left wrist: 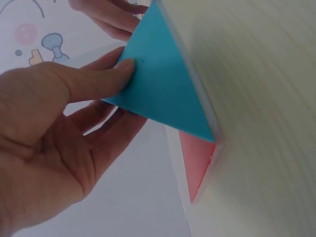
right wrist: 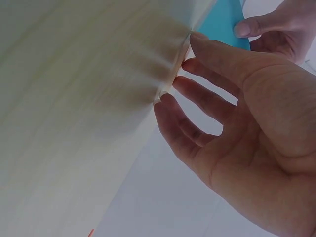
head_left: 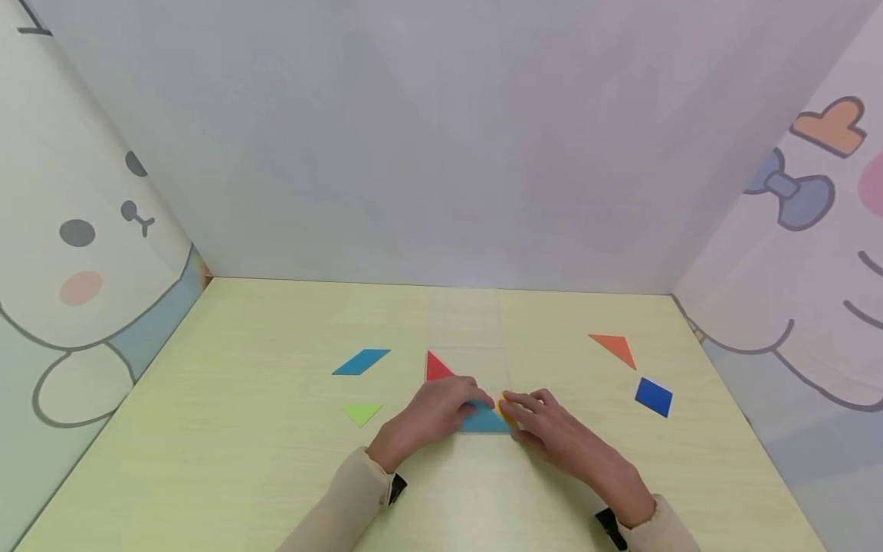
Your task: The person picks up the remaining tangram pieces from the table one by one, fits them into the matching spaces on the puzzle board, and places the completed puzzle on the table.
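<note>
A light blue triangle [head_left: 483,420] lies flat with its long edge toward the person. The left hand [head_left: 436,410] holds it, thumb on its face and the other fingers behind its slanted edge. Beside its right corner is a small yellow piece [head_left: 507,410], mostly covered by fingers. The right hand [head_left: 552,429] holds this piece between curved fingertips and thumb, low at the table. A red triangle [head_left: 438,368] stands out past the left hand, meeting the blue one's corner in the left wrist view; part of it is hidden in the head view.
A faint clear tray [head_left: 469,316] reaches back from the hands. To the left lie a blue parallelogram [head_left: 362,362] and a green triangle [head_left: 362,414]. An orange triangle [head_left: 617,349] and a dark blue square [head_left: 653,397] lie right. Pale cloth walls [head_left: 441,153] enclose the table [head_left: 276,460].
</note>
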Motion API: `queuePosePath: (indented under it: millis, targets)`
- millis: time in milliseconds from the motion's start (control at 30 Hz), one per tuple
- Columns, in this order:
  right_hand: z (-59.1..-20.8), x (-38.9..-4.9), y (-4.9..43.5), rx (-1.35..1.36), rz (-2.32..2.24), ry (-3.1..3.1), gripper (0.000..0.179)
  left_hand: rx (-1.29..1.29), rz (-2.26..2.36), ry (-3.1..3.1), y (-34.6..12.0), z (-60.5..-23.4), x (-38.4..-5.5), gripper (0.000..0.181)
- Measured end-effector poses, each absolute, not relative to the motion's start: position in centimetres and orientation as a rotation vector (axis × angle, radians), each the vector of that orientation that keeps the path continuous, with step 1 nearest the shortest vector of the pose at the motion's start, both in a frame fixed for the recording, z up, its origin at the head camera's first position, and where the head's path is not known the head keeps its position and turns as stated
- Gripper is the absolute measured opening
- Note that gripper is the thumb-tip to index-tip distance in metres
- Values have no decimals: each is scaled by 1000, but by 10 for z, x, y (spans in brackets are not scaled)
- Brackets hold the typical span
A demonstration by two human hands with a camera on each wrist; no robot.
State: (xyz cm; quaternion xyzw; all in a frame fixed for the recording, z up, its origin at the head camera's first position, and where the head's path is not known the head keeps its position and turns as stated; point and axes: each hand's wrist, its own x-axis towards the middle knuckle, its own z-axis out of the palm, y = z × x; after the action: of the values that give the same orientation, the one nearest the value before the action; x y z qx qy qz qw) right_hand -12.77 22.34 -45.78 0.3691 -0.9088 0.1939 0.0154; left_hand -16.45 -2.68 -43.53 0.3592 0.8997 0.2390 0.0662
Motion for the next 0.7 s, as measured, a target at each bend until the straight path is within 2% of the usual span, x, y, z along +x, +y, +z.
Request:
queuePosePath:
  millis: [367,500,700]
  targets:
    - [-456,-127,221,1117,589,-2874,48,885,871,2722,-27,-441,-163,41]
    - [-457,-126,221,1129,584,-2875,48,791,913,2688,-26,-444,-162,40]
    - [-456,-127,221,1138,565,-2841,48,830,885,2731,-28,-447,-162,37]
